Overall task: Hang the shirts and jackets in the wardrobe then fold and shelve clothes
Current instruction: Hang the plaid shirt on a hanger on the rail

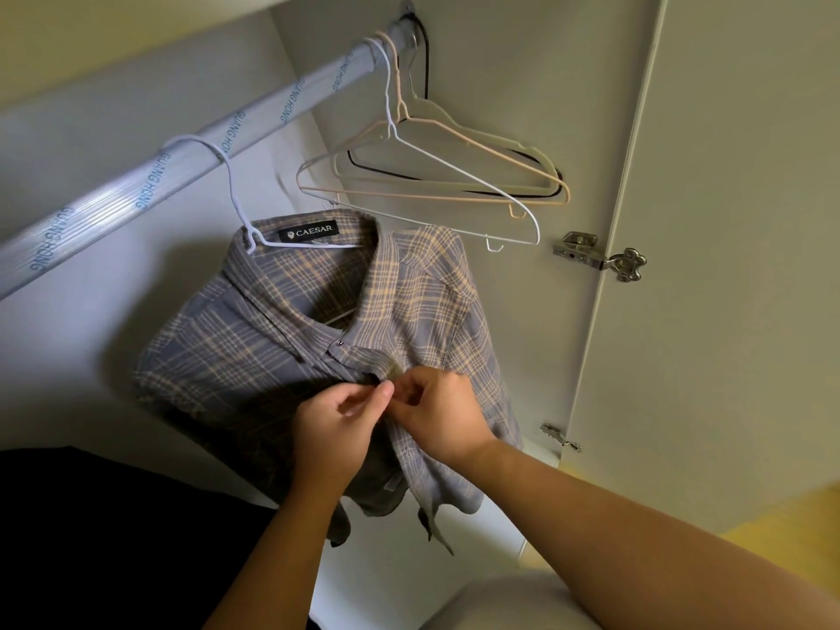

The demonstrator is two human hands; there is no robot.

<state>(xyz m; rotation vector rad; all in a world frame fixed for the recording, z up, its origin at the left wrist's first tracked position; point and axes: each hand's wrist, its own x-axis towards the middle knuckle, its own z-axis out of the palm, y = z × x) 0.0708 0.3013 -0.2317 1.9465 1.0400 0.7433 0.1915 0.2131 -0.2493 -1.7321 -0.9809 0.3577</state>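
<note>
Under the wardrobe rail, from the head view, the plaid shirt is hanging on a white hanger. The left hand and right hand are pinching its front edges, fingers clamped on cloth. Buttoning is probably going best keeping both edges level.

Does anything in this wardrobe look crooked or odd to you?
Mildly. The plaid shirt hangs skewed and bunched on its white hanger, where the left hand and right hand pinch its front edge. The rail looks wrapped in printed film. Nothing looks torn.
</note>
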